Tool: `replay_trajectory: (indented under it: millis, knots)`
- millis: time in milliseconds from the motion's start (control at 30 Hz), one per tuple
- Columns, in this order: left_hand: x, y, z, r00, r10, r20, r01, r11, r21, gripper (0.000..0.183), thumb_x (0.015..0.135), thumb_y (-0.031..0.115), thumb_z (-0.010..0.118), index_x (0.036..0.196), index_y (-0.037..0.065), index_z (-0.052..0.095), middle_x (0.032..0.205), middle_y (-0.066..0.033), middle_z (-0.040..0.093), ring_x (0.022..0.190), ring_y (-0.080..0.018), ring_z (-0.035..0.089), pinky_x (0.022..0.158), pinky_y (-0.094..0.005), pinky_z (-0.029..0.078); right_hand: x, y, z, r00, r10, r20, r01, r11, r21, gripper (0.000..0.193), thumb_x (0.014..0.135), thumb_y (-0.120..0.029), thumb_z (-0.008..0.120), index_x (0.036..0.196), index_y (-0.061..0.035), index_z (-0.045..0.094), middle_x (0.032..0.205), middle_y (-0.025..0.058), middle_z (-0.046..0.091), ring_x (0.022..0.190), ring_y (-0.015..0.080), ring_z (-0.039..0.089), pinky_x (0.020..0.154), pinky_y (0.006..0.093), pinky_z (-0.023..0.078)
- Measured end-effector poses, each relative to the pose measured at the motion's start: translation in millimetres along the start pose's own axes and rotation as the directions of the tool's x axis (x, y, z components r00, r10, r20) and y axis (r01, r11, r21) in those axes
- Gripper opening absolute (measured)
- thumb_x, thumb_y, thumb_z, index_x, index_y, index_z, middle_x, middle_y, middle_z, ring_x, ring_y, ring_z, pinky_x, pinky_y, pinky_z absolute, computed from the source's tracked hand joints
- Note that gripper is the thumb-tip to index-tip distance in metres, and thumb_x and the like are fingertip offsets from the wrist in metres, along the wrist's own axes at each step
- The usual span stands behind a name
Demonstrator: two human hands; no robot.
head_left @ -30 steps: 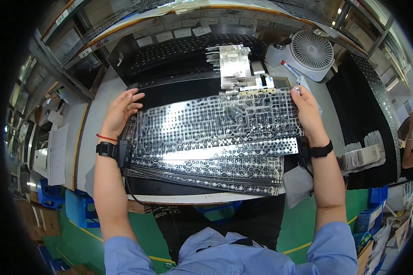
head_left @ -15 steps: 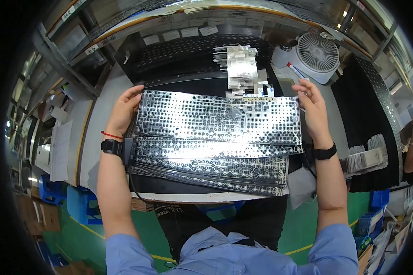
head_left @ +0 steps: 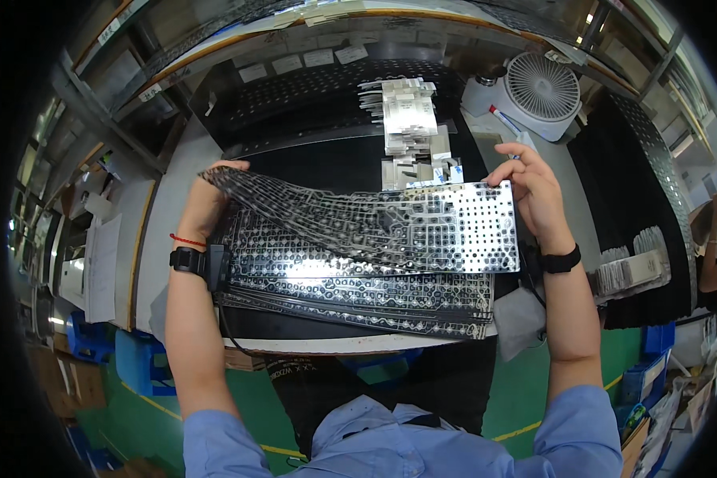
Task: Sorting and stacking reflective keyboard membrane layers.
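Observation:
A clear, flexible keyboard membrane sheet (head_left: 382, 227) with dark dots and printed traces is stretched between my hands. My left hand (head_left: 209, 199) is closed on its left end, which is raised and twisted so that the sheet bows down toward the middle. At the top right corner, my right hand (head_left: 530, 187) pinches the sheet with thumb and bent fingers, while another finger points away. The right end faces up and shines. Below it lies a fanned stack of similar membrane sheets (head_left: 358, 299), partly covered by the held one.
A pile of small pale flat strips (head_left: 410, 115) lies on the black board beyond the sheet. A white fan (head_left: 542, 88) and a red-capped marker (head_left: 506, 119) stand at the back right. More strips (head_left: 633, 267) sit to the right. A shelf edge (head_left: 319, 28) spans the back.
The left end of the top sheet has been lifted and twisted, and the sheet now bends instead of lying flat. My right hand has closed in on its corner.

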State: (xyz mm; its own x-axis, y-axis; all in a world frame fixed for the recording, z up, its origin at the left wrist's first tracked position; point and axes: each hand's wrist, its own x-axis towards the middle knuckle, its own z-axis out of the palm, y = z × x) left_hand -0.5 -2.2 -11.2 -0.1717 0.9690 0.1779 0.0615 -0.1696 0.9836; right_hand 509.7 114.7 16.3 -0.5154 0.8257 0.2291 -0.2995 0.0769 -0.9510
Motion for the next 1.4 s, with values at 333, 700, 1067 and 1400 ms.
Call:
replay_trajectory:
  millis: [333,700,1067,1400]
  knots:
    - [1,3,1,0.978,-0.155,-0.141,0.160,0.987,0.025,0.019,0.102,0.026,0.048,0.099,0.010,0.059,0.071,0.0092,0.052,0.056,0.0008,0.043,0.049,-0.0152,0.033,-2,-2,8,0.998,-0.005,0.064,0.003,0.999,0.032,0.077,0.097,-0.064,0.027,0.135,0.0014,0.039,0.091,0.0140,0.063,0.078,0.0194,0.067,0.069,0.0284,0.057]
    - [1,4,-2,0.987,-0.034,-0.157,-0.014,0.955,-0.295,0.020,0.100,0.028,0.053,0.103,0.010,0.058,0.076,0.0081,0.056,0.055,0.0021,0.046,0.051,-0.0136,0.039,3,3,3,0.979,-0.056,-0.197,0.023,0.986,-0.165,0.059,0.104,-0.048,0.031,0.134,0.0016,0.041,0.091,0.0084,0.062,0.073,0.0107,0.060,0.065,0.0220,0.048]
    - [2,14,7,0.941,-0.059,-0.335,-0.062,0.939,-0.339,0.038,0.101,0.028,0.050,0.129,0.002,0.051,0.113,-0.0090,0.063,0.087,-0.0108,0.060,0.075,-0.0231,0.047,4,12,2,0.970,-0.016,-0.241,-0.107,0.864,-0.491,0.038,0.101,-0.030,0.048,0.122,0.0006,0.057,0.096,0.0046,0.063,0.090,0.0107,0.056,0.081,0.0254,0.045]
    - [2,3,-6,0.977,-0.133,-0.168,0.101,0.978,-0.185,0.037,0.102,0.027,0.049,0.131,0.004,0.051,0.110,-0.0056,0.064,0.089,-0.0108,0.060,0.075,-0.0216,0.048,1,7,6,0.970,0.242,0.009,-0.163,0.683,-0.712,0.021,0.092,-0.014,0.062,0.106,0.0017,0.064,0.082,-0.0025,0.060,0.077,0.0053,0.052,0.071,0.0221,0.044]
